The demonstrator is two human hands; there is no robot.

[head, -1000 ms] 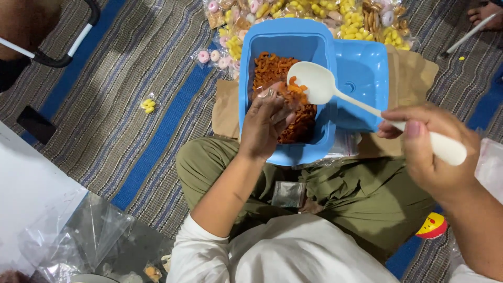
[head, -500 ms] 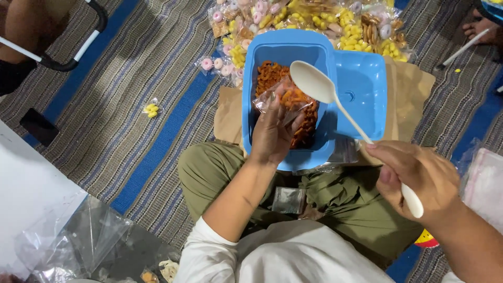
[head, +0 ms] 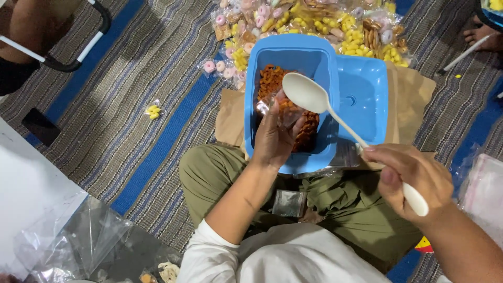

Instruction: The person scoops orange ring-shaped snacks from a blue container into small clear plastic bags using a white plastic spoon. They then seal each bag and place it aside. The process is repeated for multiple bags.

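Head view: on a striped mat (head: 131, 120), left hand (head: 275, 139) grips a snack bag (head: 288, 112), right hand (head: 414, 175) a white spoon (head: 335, 112).

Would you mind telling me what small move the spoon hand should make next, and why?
Probably dip the empty white spoon into the orange snacks: the right hand holds it above the blue tub, while the left hand holds a small clear bag there.

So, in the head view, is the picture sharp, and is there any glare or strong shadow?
Head view: mostly sharp, lit evenly; soft glare on the white spoon and the blue tub; the right hand looks slightly blurred; shadows are weak.
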